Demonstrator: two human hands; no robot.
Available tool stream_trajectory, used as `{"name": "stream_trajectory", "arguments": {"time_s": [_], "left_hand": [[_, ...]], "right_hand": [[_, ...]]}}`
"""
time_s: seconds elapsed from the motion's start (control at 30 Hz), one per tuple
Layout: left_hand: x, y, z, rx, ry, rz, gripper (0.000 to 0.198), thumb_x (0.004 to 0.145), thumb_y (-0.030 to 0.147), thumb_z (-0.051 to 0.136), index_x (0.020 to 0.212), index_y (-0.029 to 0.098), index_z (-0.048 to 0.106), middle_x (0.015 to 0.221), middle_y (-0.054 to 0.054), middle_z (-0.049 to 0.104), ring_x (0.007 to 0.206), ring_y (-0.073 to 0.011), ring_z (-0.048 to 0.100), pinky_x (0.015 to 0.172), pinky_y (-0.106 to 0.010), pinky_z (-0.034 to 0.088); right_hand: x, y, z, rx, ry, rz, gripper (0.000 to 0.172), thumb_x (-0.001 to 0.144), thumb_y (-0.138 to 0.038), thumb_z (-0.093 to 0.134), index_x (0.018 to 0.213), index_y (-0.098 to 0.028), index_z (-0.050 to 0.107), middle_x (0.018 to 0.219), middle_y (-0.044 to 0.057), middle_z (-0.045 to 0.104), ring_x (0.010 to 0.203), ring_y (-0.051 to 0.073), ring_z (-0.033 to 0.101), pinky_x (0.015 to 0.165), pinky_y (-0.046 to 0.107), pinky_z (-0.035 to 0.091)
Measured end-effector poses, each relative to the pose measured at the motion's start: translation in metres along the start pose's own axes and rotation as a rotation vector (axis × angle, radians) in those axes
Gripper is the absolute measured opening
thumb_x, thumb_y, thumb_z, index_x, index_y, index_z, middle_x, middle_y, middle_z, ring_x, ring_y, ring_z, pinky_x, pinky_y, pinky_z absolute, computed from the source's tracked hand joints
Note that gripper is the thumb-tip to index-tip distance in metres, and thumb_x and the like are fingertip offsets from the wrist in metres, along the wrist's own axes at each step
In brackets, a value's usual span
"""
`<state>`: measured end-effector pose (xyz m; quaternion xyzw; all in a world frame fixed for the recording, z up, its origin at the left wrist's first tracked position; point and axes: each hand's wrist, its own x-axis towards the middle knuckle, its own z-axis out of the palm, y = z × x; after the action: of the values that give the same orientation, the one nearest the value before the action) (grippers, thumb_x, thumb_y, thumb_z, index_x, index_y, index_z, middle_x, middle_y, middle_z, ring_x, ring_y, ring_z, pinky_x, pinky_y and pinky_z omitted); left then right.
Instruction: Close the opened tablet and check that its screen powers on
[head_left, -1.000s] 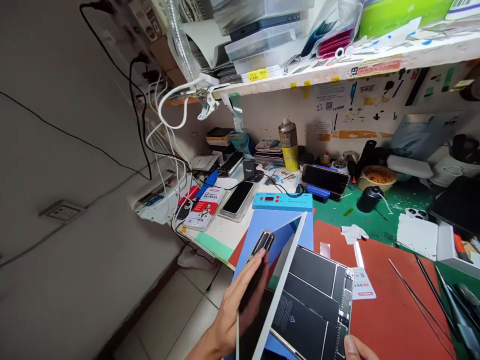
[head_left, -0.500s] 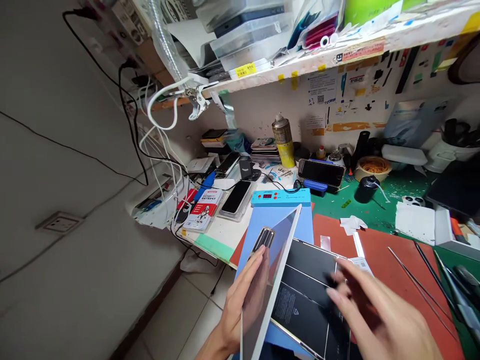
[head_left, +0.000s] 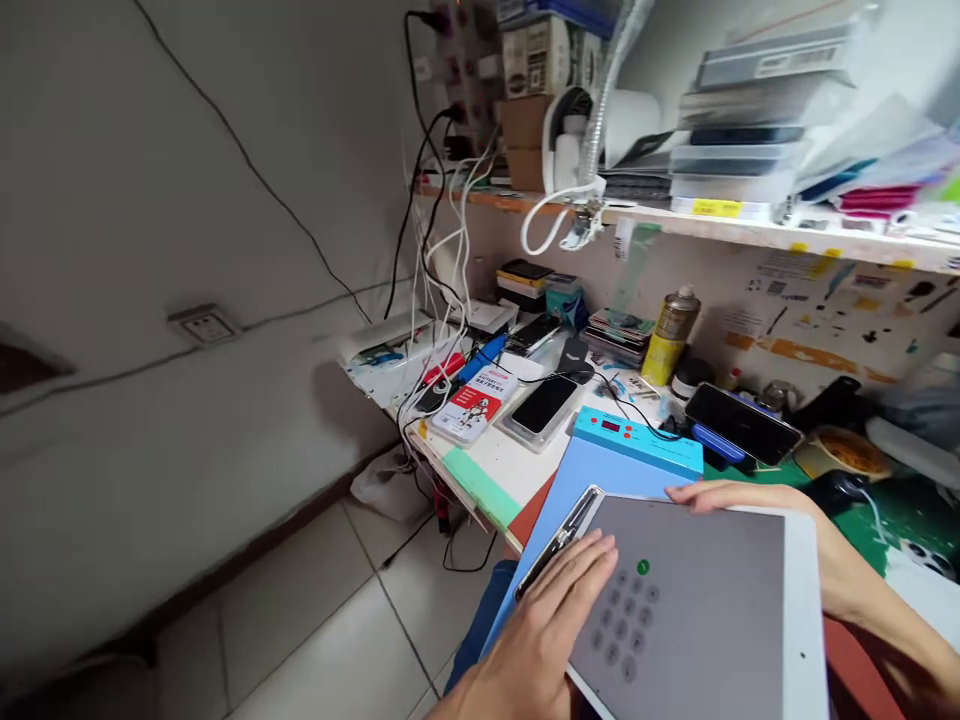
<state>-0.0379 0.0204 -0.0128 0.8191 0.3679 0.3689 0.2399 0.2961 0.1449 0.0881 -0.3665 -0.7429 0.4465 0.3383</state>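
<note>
We saw a cluttered white workbench [head_left: 491, 470] running along a pale wall, with a long white shelf [head_left: 750, 232] above it carrying stacked flat boxes. On the bench, nearest us, lay a light blue flat heating pad with a turquoise control strip and red display [head_left: 634, 445]. Over that pad sat a white-bordered tablet with a grey lit screen showing a round-button keypad [head_left: 697, 610], lying nearly flat with its face up, at the lower right of the view.

Our left hand [head_left: 547, 640] lay flat on the tablet's near-left part, fingers stretched out and close together, palm down on the glass, gripping nothing. Our right hand [head_left: 720, 495] reached around the tablet's far edge; its fingers were curled over that edge and touching it, though most of the hand was hidden behind the tablet, so we could not tell how firmly it held.

Just beside the left fingertips, along the tablet's left edge, lay a narrow black and silver metal strip [head_left: 559, 540]. Farther back stood a yellow and gold spray can [head_left: 670, 335], a black phone propped on a blue stand [head_left: 742, 425], another black phone lying in a clear tray [head_left: 544, 405] and a red and white printed packet [head_left: 474, 402]. White cables [head_left: 442, 260] hung down at the bench's left end.
</note>
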Motion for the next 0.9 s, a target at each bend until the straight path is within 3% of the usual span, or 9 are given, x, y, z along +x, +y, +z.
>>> {"name": "stream_trajectory", "arguments": {"time_s": [0.1, 0.23, 0.33, 0.47, 0.57, 0.77, 0.9], "left_hand": [[-0.009, 0.003, 0.004, 0.112, 0.021, -0.069, 0.099, 0.113, 0.071, 0.056, 0.190, 0.022, 0.017, 0.186, -0.018, 0.048, 0.170, -0.0368, 0.053, 0.142, -0.048, 0.047], [-0.020, 0.011, 0.011, 0.201, 0.063, -0.104, 0.091, 0.118, 0.074, 0.037, 0.190, 0.022, 0.019, 0.185, -0.017, 0.050, 0.171, -0.0353, 0.052, 0.142, -0.048, 0.046], [-0.021, 0.020, 0.012, 0.169, 0.083, -0.166, 0.095, 0.114, 0.083, 0.029, 0.190, 0.025, 0.021, 0.186, -0.014, 0.049, 0.172, -0.0332, 0.050, 0.141, -0.046, 0.046], [-0.018, 0.029, 0.013, 0.081, 0.053, -0.273, 0.102, 0.108, 0.091, 0.036, 0.190, 0.035, 0.013, 0.189, -0.009, 0.041, 0.172, -0.0345, 0.048, 0.137, -0.045, 0.049], [-0.019, 0.032, 0.020, 0.035, 0.057, -0.366, 0.110, 0.103, 0.094, 0.046, 0.190, 0.041, 0.005, 0.191, -0.008, 0.037, 0.170, -0.0375, 0.048, 0.129, -0.046, 0.057], [-0.021, 0.041, 0.030, -0.004, 0.149, -0.349, 0.115, 0.107, 0.078, 0.065, 0.190, 0.034, -0.002, 0.193, -0.015, 0.028, 0.170, -0.0382, 0.045, 0.127, -0.044, 0.057], [-0.025, 0.039, 0.018, 0.152, 0.225, -0.187, 0.095, 0.116, 0.057, 0.061, 0.190, 0.020, 0.013, 0.186, -0.023, 0.045, 0.170, -0.0356, 0.048, 0.132, -0.043, 0.053]], "right_hand": [[-0.001, 0.008, -0.010, -0.064, -0.035, -0.030, 0.029, 0.094, -0.065, 0.089, 0.112, -0.044, 0.095, 0.129, 0.011, 0.090, 0.121, 0.035, 0.088, 0.104, 0.036, 0.071], [0.003, 0.002, -0.017, -0.117, -0.108, -0.098, 0.027, 0.095, -0.068, 0.088, 0.112, -0.047, 0.095, 0.122, 0.010, 0.091, 0.113, 0.033, 0.090, 0.098, 0.030, 0.071], [0.005, -0.004, -0.022, -0.116, -0.136, -0.131, 0.026, 0.098, -0.068, 0.087, 0.112, -0.047, 0.095, 0.117, 0.010, 0.091, 0.108, 0.032, 0.091, 0.095, 0.029, 0.072], [0.005, -0.011, -0.023, -0.133, -0.152, -0.156, 0.026, 0.098, -0.067, 0.087, 0.113, -0.047, 0.095, 0.116, 0.011, 0.091, 0.106, 0.033, 0.091, 0.093, 0.030, 0.072], [0.001, -0.015, -0.020, -0.111, -0.084, -0.198, 0.025, 0.097, -0.070, 0.087, 0.109, -0.049, 0.095, 0.107, 0.009, 0.091, 0.100, 0.034, 0.091, 0.092, 0.031, 0.072], [-0.008, -0.013, -0.027, -0.148, -0.140, -0.238, 0.024, 0.103, -0.064, 0.082, 0.121, -0.052, 0.092, 0.111, 0.008, 0.091, 0.103, 0.034, 0.091, 0.099, 0.038, 0.072], [-0.007, -0.012, -0.033, -0.187, -0.200, -0.268, 0.024, 0.104, -0.057, 0.083, 0.126, -0.050, 0.091, 0.112, 0.007, 0.091, 0.104, 0.032, 0.090, 0.097, 0.033, 0.072]]}}
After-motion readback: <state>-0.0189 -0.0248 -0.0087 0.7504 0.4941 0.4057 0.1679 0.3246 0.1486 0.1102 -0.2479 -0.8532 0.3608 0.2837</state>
